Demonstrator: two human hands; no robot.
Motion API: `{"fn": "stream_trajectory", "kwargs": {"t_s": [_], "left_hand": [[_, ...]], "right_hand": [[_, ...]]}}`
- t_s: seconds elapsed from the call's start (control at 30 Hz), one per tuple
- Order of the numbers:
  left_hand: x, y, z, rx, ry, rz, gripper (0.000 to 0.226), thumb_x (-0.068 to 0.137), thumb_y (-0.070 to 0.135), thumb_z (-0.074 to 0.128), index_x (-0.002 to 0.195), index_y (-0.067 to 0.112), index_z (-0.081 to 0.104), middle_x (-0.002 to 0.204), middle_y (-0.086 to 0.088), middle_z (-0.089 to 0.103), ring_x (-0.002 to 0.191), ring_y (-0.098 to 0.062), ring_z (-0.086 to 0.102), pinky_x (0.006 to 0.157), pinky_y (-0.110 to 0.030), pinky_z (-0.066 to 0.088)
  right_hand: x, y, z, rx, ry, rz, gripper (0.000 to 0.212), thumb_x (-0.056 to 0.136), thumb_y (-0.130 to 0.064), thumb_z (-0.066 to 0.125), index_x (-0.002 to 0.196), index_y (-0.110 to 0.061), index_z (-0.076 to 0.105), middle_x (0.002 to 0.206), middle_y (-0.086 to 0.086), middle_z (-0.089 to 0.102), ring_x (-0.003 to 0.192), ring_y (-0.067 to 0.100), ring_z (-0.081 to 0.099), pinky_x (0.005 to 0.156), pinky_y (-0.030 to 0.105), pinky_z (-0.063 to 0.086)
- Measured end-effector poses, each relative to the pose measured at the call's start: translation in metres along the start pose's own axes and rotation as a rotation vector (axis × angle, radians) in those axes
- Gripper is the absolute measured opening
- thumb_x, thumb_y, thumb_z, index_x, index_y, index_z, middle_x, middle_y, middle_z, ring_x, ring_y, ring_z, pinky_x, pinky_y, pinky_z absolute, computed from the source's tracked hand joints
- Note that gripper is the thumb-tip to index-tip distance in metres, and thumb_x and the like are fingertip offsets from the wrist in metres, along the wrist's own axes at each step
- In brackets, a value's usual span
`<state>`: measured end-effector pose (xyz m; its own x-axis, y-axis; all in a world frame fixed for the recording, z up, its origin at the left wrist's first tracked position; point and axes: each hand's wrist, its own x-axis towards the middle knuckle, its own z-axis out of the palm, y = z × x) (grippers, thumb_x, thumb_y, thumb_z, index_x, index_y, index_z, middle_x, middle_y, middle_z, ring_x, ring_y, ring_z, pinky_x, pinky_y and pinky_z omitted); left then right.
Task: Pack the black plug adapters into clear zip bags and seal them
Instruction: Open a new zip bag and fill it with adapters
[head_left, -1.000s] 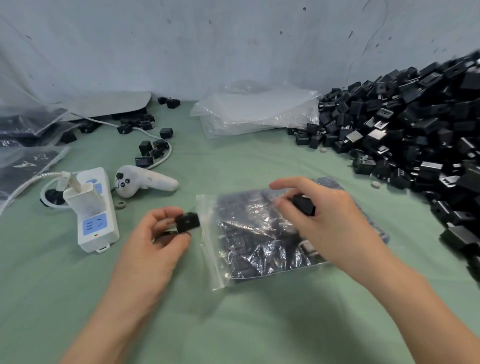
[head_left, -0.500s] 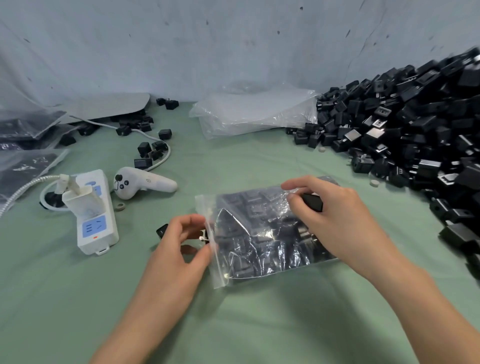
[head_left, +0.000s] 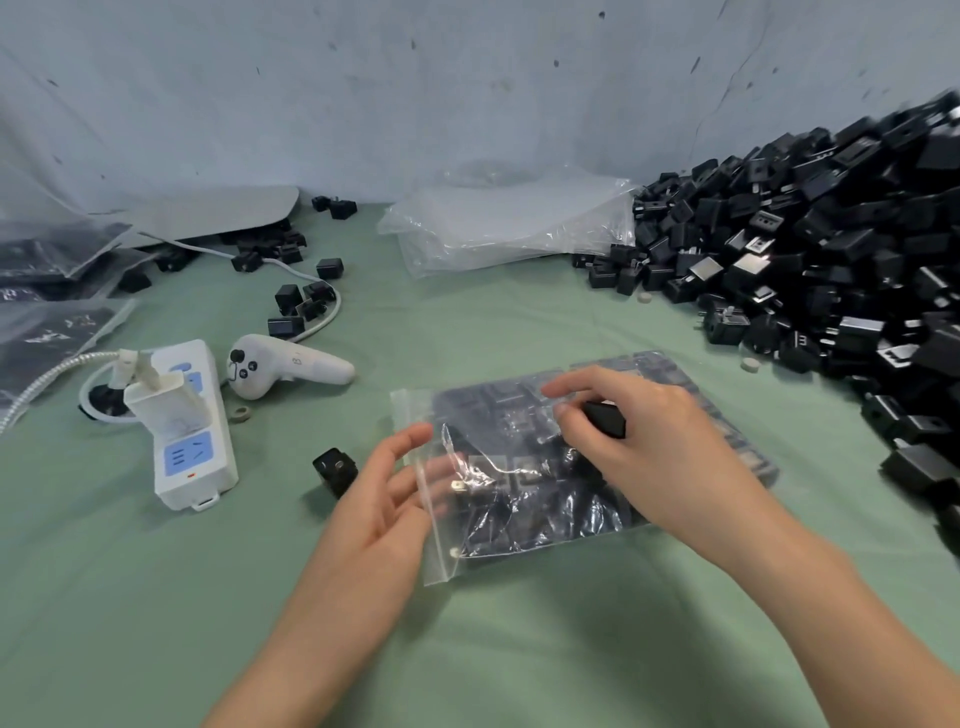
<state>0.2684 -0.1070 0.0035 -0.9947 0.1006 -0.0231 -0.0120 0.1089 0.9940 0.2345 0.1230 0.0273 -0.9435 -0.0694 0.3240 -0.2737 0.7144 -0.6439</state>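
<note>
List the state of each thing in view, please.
zip bag: lying flat, unsealed, partly filled.
left hand: open, fingers at the bag's mouth.
right hand: pinches a black adapter.
loose adapter: lying beside the left hand, unheld.
power strip: white charger plugged in.

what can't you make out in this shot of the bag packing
Head view:
- zip bag mouth, open or sealed: left hand and glare cover it.
- Count of adapters inside: right hand, holding one adapter, and glare hide them.
- adapter pile: cut off by right edge, blurred there.

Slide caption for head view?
Right hand holds a black adapter over the zip bag; open left hand at its mouth.
</note>
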Motion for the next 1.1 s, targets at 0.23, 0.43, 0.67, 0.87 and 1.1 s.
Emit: {"fn": "stream_trajectory", "kwargs": {"t_s": [0.23,0.43,0.67,0.87,1.1], "left_hand": [[0.006,-0.005,-0.031,0.601,0.492,0.146,0.032,0.093,0.021,0.054,0.12,0.038,0.052,0.102,0.018,0.055,0.084,-0.002,0.058,0.07,-0.028,0.047],[0.009,-0.012,-0.034,0.889,0.38,0.01,0.039,0.094,0.032,0.06,0.131,0.025,0.049,0.112,0.007,0.039,0.11,-0.026,0.054,0.091,-0.039,0.044],[0.019,0.0,-0.016,0.238,0.247,-0.012,0.021,0.088,0.019,0.072,0.106,0.026,0.063,0.092,0.015,0.075,0.082,0.007,0.068,0.066,-0.001,0.044],[0.026,0.0,0.01,-0.011,0.254,-0.007,0.013,0.088,0.025,0.072,0.098,0.018,0.067,0.084,0.005,0.078,0.073,-0.004,0.072,0.061,-0.014,0.052],[0.028,-0.003,0.022,0.071,0.352,0.012,0.019,0.083,0.041,0.073,0.092,0.025,0.066,0.081,0.012,0.074,0.073,-0.007,0.068,0.069,-0.025,0.051]], "right_hand": [[-0.002,-0.006,0.001,-0.015,-0.028,-0.007,0.027,0.088,-0.044,0.049,0.107,-0.042,0.068,0.09,-0.029,0.066,0.092,-0.007,0.058,0.075,0.009,0.04],[-0.003,-0.01,0.003,-0.003,-0.016,-0.01,0.021,0.09,-0.037,0.055,0.106,-0.04,0.069,0.087,-0.024,0.068,0.09,-0.004,0.06,0.077,0.01,0.042],[-0.002,-0.01,0.005,0.002,-0.003,0.007,0.021,0.091,-0.038,0.054,0.106,-0.04,0.069,0.092,-0.024,0.069,0.092,-0.003,0.06,0.081,0.019,0.045],[0.0,-0.008,0.003,0.211,0.06,0.103,0.009,0.095,-0.042,0.062,0.091,-0.038,0.069,0.076,-0.026,0.063,0.06,-0.001,0.06,0.055,0.01,0.039],[0.006,-0.011,-0.007,0.681,0.001,0.346,0.008,0.085,-0.038,0.062,0.084,-0.032,0.067,0.058,0.005,0.058,0.039,0.019,0.048,0.038,0.024,0.037]]}}
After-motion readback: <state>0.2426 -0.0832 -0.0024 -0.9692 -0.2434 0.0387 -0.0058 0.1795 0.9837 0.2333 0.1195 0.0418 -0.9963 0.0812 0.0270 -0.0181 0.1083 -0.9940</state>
